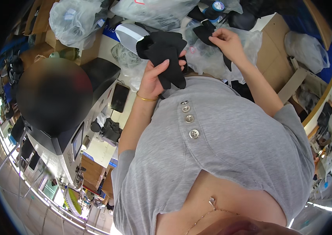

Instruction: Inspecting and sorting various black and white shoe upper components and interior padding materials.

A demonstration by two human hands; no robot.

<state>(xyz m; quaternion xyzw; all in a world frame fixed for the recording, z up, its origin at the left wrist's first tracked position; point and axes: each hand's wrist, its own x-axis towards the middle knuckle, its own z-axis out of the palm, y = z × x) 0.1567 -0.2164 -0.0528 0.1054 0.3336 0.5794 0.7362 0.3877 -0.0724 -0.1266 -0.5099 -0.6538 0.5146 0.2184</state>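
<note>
Several flat black fabric pieces (166, 49), cut in strips with rounded ends, are bunched in my left hand (153, 78). Its thumb presses on top of them and its fingers wrap behind. Up and to the right, my right hand (228, 42) pinches another black fabric piece (203, 34) between thumb and fingertips. That piece hangs over a clear plastic bag (213, 58). Just beyond the left hand's stack lies a smooth white and grey curved object (128, 34), partly covered by the black fabric.
Left of me stands a white and black machine (66, 164), with a large blurred dark round shape (54, 96) over it. A black phone (120, 97) lies on the white tabletop (95, 150). Stuffed plastic bags (156, 13) fill the far side; a cardboard box (270, 51) stands right.
</note>
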